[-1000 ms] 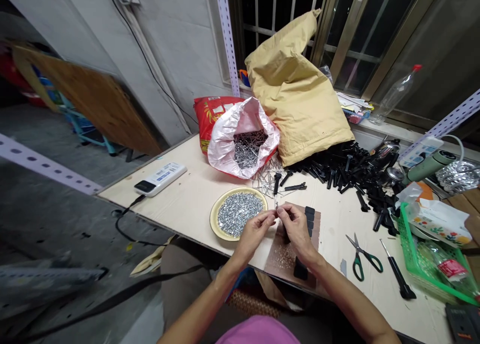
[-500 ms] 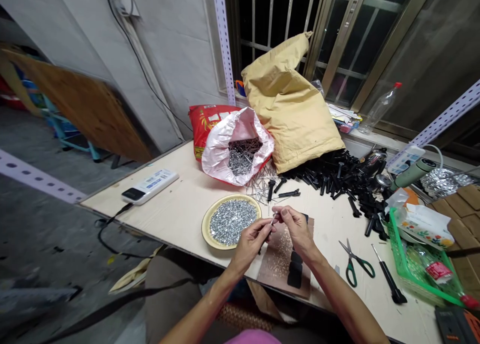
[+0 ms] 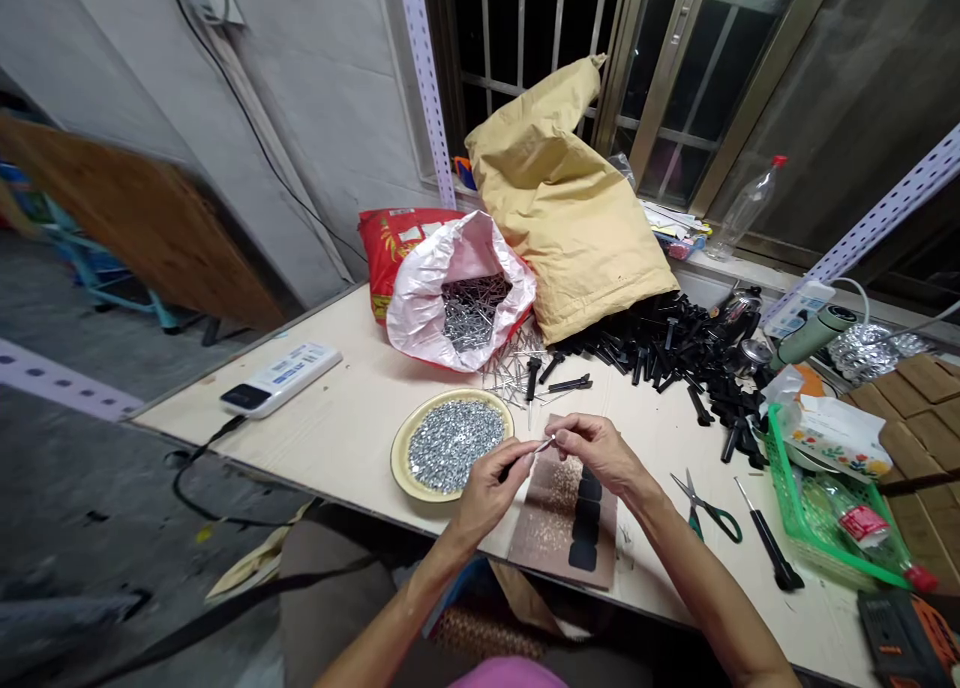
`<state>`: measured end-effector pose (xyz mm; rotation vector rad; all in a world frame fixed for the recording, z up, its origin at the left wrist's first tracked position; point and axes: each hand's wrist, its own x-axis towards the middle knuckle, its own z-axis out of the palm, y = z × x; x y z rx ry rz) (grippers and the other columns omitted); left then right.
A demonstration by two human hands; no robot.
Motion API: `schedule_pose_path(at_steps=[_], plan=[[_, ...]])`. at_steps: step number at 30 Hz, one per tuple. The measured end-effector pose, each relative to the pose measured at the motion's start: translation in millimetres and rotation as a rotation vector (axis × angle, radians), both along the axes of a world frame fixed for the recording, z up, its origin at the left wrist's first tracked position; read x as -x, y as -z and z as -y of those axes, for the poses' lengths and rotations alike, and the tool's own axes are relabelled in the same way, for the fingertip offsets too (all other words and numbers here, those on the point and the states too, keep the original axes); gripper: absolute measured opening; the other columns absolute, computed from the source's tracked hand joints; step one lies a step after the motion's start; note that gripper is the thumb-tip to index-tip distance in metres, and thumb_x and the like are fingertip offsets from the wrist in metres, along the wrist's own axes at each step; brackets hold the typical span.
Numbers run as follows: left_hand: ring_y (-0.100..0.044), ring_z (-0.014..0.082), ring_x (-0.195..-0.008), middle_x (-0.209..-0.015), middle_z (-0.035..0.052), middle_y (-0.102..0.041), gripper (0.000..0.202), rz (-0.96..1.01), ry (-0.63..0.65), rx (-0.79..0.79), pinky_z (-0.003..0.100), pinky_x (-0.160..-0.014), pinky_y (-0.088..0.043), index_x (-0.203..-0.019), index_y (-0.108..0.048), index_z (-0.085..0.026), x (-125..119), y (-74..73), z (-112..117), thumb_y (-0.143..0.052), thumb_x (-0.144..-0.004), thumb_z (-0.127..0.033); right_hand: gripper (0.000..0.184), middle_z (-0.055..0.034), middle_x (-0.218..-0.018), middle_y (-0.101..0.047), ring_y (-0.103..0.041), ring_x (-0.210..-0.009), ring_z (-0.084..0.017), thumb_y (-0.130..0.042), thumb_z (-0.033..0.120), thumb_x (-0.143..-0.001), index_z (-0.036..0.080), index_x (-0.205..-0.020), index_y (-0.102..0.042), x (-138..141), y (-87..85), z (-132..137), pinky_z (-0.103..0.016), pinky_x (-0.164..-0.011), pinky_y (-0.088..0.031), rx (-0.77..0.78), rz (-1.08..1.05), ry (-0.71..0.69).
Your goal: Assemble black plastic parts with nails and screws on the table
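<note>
My left hand (image 3: 491, 480) and my right hand (image 3: 592, 448) meet above a brown board (image 3: 551, 523) at the table's near edge. Both are pinched shut on a thin metal pin (image 3: 541, 446) held between them. My left hand seems to grip a dark stem at the pin's lower end. Just left of my hands stands a yellow plate (image 3: 401, 436) heaped with small silver nuts. Black pads (image 3: 585, 523) lie in a row on the board. Behind, an open white bag of nails (image 3: 465, 308) and loose nails (image 3: 510, 373) lie on the table.
A tan sack (image 3: 570, 208) spills a heap of black plastic parts (image 3: 675, 353) at the back right. Green scissors (image 3: 709, 513) and a black tool (image 3: 769, 548) lie right of my hands. A green basket (image 3: 806, 548) sits at far right, a power strip (image 3: 277, 378) at left.
My hands have stayed together on the pin and tilted it, the left hand dropping lower. The camera has swung, so everything sits slightly further left in view.
</note>
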<state>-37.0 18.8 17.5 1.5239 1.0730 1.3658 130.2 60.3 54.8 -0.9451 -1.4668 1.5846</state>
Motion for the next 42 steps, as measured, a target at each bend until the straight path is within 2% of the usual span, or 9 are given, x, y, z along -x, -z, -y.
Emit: schedule_pose_path(at_steps=[6,9,12,16,22,29,35,42], plan=[[-0.059,0.0174,-0.072,-0.076,0.0061,-0.069,0.026,-0.07,0.128,0.082,0.028,-0.066,-0.045,-0.086,-0.073,-0.019,6.4,-5.8,-0.2,-0.054,-0.08,-0.037,0.029,-0.0008,-0.069,-0.065,-0.056,-0.057,-0.009,-0.073,0.043,-0.07,0.016,-0.08,-0.07,-9.7,-9.8,-0.3,-0.023,-0.057,-0.046,-0.046,0.084,-0.135],[-0.052,0.014,-0.062,-0.069,0.004,-0.063,0.031,0.004,0.192,0.22,0.025,-0.057,-0.04,-0.089,-0.073,-0.018,6.0,-8.1,2.3,-0.055,-0.08,-0.042,0.027,-0.0014,-0.068,-0.066,-0.058,-0.057,-0.01,-0.071,0.042,-0.072,0.015,-0.078,-0.068,-8.1,-10.3,4.4,-0.024,-0.057,-0.048,-0.097,0.096,-0.1],[-0.037,0.009,-0.05,-0.056,-0.0016,-0.049,0.041,0.126,0.244,0.37,0.022,-0.046,-0.029,-0.097,-0.071,-0.015,4.5,-5.3,3.5,-0.056,-0.078,-0.049,0.025,-0.0022,-0.071,-0.067,-0.063,-0.062,-0.012,-0.068,0.041,-0.076,0.016,-0.079,-0.067,-4.4,-9.9,9.4,-0.025,-0.059,-0.05,-0.183,0.091,-0.02],[-0.034,0.0082,-0.051,-0.057,-0.0025,-0.045,0.043,0.159,0.244,0.404,0.021,-0.045,-0.025,-0.094,-0.071,-0.015,6.1,-3.4,1.9,-0.061,-0.074,-0.051,0.024,-0.0026,-0.073,-0.067,-0.062,-0.062,-0.011,-0.066,0.04,-0.078,0.017,-0.08,-0.069,-3.4,-8.1,10.1,-0.024,-0.059,-0.051,-0.237,0.111,-0.009],[-0.033,0.0077,-0.051,-0.056,-0.0033,-0.043,0.042,0.148,0.244,0.474,0.021,-0.045,-0.021,-0.092,-0.071,-0.015,7.9,-13.3,3.4,-0.064,-0.071,-0.051,0.028,-0.0033,-0.077,-0.067,-0.059,-0.059,-0.009,-0.061,0.043,-0.082,0.017,-0.087,-0.071,-6.3,-4.5,7.4,-0.024,-0.059,-0.05,-0.249,0.162,-0.062],[-0.02,0.0025,-0.044,-0.053,-0.0086,-0.035,0.061,0.363,0.29,0.644,0.019,-0.042,-0.012,-0.098,-0.067,-0.012,-2.0,-19.3,7.4,-0.071,-0.06,-0.059,0.034,-0.0033,-0.077,-0.065,-0.058,-0.064,-0.01,-0.055,0.048,-0.086,0.018,-0.092,-0.071,-7.1,-8.2,8.0,-0.024,-0.06,-0.049,-0.278,0.151,-0.023],[-0.019,0.0007,-0.041,-0.052,-0.0097,-0.036,0.064,0.448,0.315,0.676,0.018,-0.041,-0.008,-0.108,-0.064,-0.013,-4.2,-21.8,8.9,-0.074,-0.06,-0.055,0.034,-0.0026,-0.076,-0.06,-0.057,-0.074,-0.013,-0.059,0.051,-0.082,0.021,-0.085,-0.073,-8.8,-9.1,4.8,-0.027,-0.068,-0.046,-0.393,0.201,0.039],[-0.016,-0.0007,-0.041,-0.054,-0.0101,-0.036,0.063,0.567,0.389,0.769,0.017,-0.04,-0.005,-0.112,-0.063,-0.016,-3.5,-23.6,6.6,-0.077,-0.06,-0.047,0.037,-0.0035,-0.076,-0.063,-0.057,-0.074,-0.014,-0.055,0.054,-0.084,0.02,-0.084,-0.073,-7.2,-12.1,5.1,-0.029,-0.072,-0.046,-0.395,0.207,0.042]])
